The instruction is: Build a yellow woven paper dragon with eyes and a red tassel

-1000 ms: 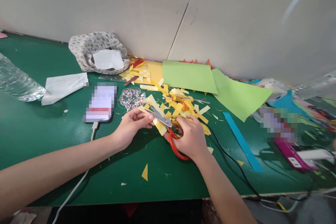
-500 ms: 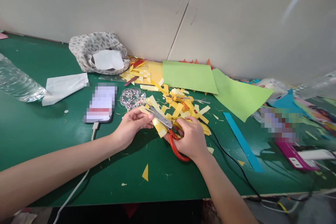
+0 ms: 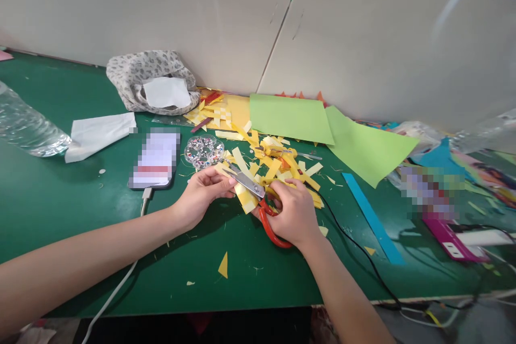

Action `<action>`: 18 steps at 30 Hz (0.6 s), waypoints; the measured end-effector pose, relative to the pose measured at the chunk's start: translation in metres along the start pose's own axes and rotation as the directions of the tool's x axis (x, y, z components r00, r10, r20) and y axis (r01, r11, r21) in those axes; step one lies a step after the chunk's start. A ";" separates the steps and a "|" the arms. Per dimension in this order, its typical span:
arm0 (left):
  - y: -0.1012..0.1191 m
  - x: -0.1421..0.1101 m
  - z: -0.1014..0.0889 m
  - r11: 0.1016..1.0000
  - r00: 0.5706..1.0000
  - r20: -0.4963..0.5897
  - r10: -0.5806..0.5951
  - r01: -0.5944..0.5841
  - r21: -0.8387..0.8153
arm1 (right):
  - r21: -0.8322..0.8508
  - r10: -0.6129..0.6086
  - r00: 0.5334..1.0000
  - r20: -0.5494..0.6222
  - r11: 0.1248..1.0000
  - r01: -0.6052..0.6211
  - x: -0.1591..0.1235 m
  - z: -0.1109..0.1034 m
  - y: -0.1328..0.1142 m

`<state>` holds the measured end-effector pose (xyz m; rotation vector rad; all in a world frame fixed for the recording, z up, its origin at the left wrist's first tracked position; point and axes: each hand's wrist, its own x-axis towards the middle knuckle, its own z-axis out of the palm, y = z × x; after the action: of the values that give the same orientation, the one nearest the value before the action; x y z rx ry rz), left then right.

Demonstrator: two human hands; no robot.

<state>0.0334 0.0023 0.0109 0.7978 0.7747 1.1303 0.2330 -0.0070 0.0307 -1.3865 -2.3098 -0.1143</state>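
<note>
The left hand [image 3: 207, 193] pinches a pale-yellow paper piece [image 3: 245, 200] between thumb and fingers; the right hand [image 3: 292, 209] is closed on the red handles [image 3: 274, 230] of the scissors [image 3: 249, 183]; the two hands are near each other but apart, low over the front part of the green worktop [image 3: 161, 290]. The metal blades slant up and away from the right hand, with their tips by the left thumb; they overlap the paper piece, though how much of it lies between them is too small to tell.

Just beyond the hands lies a loose pile of yellow paper strips [image 3: 276, 164]; to its left sits a clear flower-shaped case [image 3: 203, 151] with small coloured bits inside; further left lies a phone [image 3: 156, 158], a white cable [image 3: 121, 285] plugged into its near end. A spotted pouch [image 3: 131, 75] stands against the wall [image 3: 161, 5] behind the phone; a white cloth [image 3: 100, 135] lies between the phone and a clear bottle [image 3: 28, 123].

Two green sheets [image 3: 291, 118] lie beyond the pile and to its right; a blue strip [image 3: 373, 219] slants across the right side, between a black cable [image 3: 350, 237] and a magenta power strip [image 3: 447, 239]; a small yellow triangle [image 3: 224, 265] lies near the front edge.
</note>
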 end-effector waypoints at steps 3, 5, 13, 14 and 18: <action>-0.001 0.000 0.000 1.000 1.000 -0.003 0.004 -0.004 -0.006 | -0.023 0.011 0.999 0.034 1.000 -0.010 0.001 0.002 0.001; -0.001 0.001 0.000 1.000 1.000 0.007 0.000 0.000 0.000 | -0.025 0.018 0.999 0.046 1.000 -0.017 0.001 0.003 0.001; -0.001 0.000 0.000 0.999 0.999 0.022 -0.030 0.030 0.021 | 0.013 0.027 0.999 0.036 1.000 -0.027 0.000 0.004 0.000; -0.001 0.000 0.000 0.999 0.999 0.022 -0.031 0.031 0.024 | 0.019 0.026 0.999 0.031 0.999 -0.026 0.000 0.004 0.000; 0.000 0.000 0.001 0.999 0.999 0.034 -0.027 0.026 0.020 | 0.022 0.016 1.000 0.010 1.000 -0.017 -0.001 0.002 -0.001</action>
<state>0.0347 0.0022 0.0112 0.8189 0.7669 1.0843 0.2316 -0.0074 0.0285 -1.3978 -2.3002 -0.0770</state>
